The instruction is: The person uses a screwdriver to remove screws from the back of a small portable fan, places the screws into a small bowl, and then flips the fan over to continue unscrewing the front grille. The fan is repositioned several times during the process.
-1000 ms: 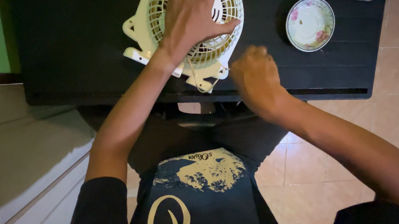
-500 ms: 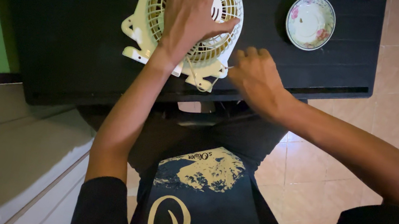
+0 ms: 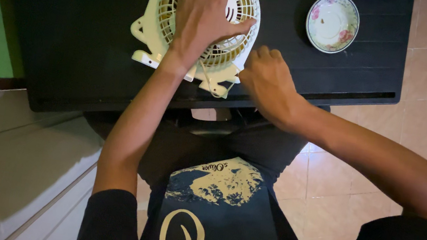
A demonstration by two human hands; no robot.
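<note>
Left hand (image 3: pixel 204 16) spread flat on cream fan (image 3: pixel 164 15), top centre; right hand (image 3: pixel 268 83) fisted beside its lower edge, on black desk (image 3: pixel 68 28).

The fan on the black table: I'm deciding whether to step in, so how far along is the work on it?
Done: the cream fan lies grille-up on the black table; its grille looks in place. In hand: the left hand presses flat on the grille, and the right hand, curled, works at the fan's lower right edge; what it grips is hidden. Left: nothing lies detached, and the floral saucer looks empty.
</note>
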